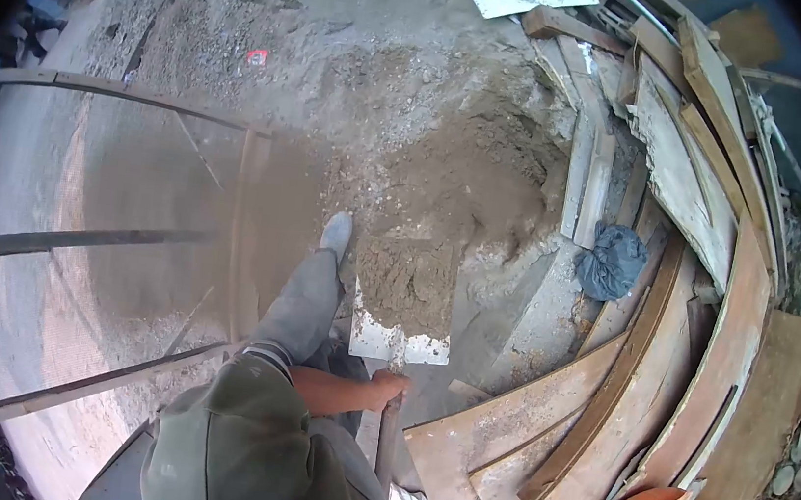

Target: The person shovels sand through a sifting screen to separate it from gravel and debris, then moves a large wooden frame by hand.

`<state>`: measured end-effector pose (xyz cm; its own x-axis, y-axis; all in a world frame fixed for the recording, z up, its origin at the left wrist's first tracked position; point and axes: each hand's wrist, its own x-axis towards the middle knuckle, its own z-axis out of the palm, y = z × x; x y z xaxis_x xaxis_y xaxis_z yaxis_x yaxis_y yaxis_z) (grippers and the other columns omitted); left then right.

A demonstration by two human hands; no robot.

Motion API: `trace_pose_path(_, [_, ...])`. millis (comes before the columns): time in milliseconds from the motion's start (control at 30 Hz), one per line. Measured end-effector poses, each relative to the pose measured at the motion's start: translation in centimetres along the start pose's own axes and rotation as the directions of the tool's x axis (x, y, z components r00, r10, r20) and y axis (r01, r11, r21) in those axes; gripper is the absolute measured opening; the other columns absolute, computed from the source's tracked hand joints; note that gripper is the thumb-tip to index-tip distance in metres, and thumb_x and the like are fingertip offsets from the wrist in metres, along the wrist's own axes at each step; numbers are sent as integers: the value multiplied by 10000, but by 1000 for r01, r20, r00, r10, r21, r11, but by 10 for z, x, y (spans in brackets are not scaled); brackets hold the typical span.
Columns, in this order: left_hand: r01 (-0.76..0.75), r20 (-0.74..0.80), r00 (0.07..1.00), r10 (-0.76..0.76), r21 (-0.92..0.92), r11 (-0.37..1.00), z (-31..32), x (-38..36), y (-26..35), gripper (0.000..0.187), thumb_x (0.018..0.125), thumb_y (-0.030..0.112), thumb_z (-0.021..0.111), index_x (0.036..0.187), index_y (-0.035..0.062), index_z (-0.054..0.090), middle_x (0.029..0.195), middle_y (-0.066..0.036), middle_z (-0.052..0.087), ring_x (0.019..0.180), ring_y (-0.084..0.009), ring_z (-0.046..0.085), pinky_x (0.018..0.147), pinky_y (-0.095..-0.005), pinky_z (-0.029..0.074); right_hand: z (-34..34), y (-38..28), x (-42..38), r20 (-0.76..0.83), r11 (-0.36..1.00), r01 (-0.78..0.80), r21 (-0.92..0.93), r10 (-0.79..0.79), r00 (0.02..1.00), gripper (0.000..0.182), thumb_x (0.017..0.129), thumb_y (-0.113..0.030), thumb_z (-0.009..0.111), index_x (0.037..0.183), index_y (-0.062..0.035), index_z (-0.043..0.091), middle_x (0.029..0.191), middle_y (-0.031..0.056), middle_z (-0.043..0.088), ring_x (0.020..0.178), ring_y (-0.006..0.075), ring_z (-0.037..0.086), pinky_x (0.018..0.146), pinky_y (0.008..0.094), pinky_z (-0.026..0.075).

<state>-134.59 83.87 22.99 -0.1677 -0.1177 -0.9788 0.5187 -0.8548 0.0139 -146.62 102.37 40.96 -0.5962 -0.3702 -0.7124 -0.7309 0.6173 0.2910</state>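
My left hand (pixel 388 388) is closed around the shaft of a shovel (pixel 399 344), just behind its blade. The pale metal blade carries a heap of damp sand (pixel 407 280) and sits low at the foot of a larger sand pile (pixel 449 172). The shaft runs down toward the bottom of the view beside my green top. My right hand is out of sight. My leg in grey trousers and a grey shoe (pixel 336 234) stands just left of the blade.
A large framed mesh screen (pixel 158 213) leans at the left, with fine sand beneath it. Stacked wooden boards and planks (pixel 699 314) curve around the right side. A dark bag (pixel 612 259) lies among them. Round stones line the far right edge.
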Motion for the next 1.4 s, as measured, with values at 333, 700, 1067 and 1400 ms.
trace_pose_path(333, [-70, 163, 965, 206, -599, 798, -53, 10, -3, 71, 692, 78, 603, 669, 70, 536, 606, -49, 523, 496, -170, 523, 428, -318, 459, -26, 27, 13, -376, 835, 433, -339, -542, 751, 465, 651, -434, 657, 969, -112, 552, 759, 122, 607, 728, 321, 600, 630, 444, 452])
trace_pose_path(700, [-425, -181, -3, 984, -890, -165, -401, -362, 158, 98, 811, 136, 528, 741, 75, 498, 650, -5, 512, 576, -124, 521, 522, -301, 484, -49, -208, -205, -437, -85, 726, -682, -749, -498, 403, 742, -234, 669, 1054, -17, 536, 911, 124, 577, 820, 298, 570, 645, 383, 409])
trace_pose_path(1067, [-476, -268, -216, 939, -811, -341, -417, -410, 123, 84, 811, 141, 551, 775, 85, 499, 649, -10, 507, 571, -138, 525, 522, -304, 471, -33, -235, -194, -394, -333, 726, -601, -667, -632, 445, 760, -204, 650, 1124, 6, 505, 961, 157, 566, 841, 320, 546, 670, 399, 374])
trace_pose_path(1400, [-538, -262, 784, 563, -740, 405, -247, -122, 119, 100, 714, 115, 594, 677, 63, 518, 593, -33, 495, 481, -153, 512, 441, -302, 457, -26, -146, 35, -126, 315, 826, -468, -949, 290, 499, 745, -451, 608, 1026, -47, 520, 880, 197, 589, 768, 365, 587, 667, 467, 437])
